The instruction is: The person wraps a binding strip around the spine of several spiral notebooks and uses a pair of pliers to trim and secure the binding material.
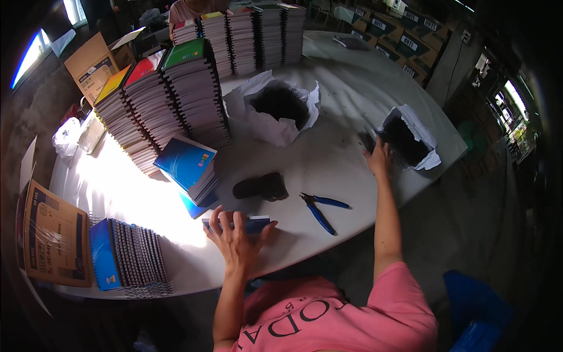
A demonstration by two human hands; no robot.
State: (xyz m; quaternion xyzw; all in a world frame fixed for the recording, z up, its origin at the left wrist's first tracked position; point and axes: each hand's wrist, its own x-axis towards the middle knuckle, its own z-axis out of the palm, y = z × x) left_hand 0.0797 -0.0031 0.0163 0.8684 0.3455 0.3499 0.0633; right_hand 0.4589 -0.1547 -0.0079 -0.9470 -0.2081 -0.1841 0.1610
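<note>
Near the table's front edge, my left hand point(236, 237) is closed over a blue notebook point(255, 223), with its fingers across the top and the thumb at the right end. My right hand point(379, 159) reaches out to the right, its fingers closed around a black spiral binding coil point(368, 138). Just beyond it lies a torn white paper pack point(427, 141) full of black coils. Between my hands are blue-handled cutting pliers point(320, 216), their jaws pointing to the far left, and a dark, soft-looking item point(261, 187) whose kind is unclear.
A short stack of blue notebooks point(185, 164) sits before tall notebook stacks point(193, 88). Coil-bound blue notebooks point(126, 255) stand near left, beside a cardboard box point(56, 234). Another torn paper pack of coils point(281, 132) lies mid-table. Across the table is another person point(193, 9).
</note>
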